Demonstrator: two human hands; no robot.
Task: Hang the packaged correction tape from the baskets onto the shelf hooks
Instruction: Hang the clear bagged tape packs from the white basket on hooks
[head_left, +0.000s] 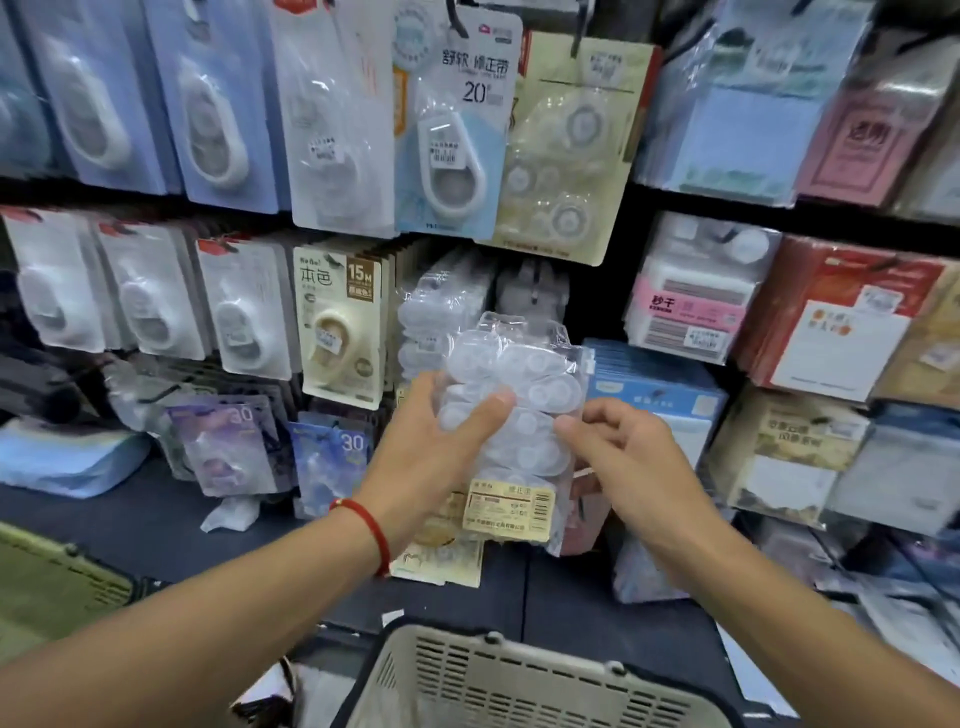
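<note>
- Clear plastic pack of correction tape (511, 410) held up by left hand (434, 441), thumb in front, fingers behind, so the top stays free for a hook.
- Right hand (628, 462) just beside the grip, fingers loosely curled, touching the pack's edge to steady it.
- Above the grip, same clear packs (441, 312) hanging.
- Below, grey basket (519, 680).

Pink-labelled box (691, 306) and notepad packs (841, 322) at right.
</note>
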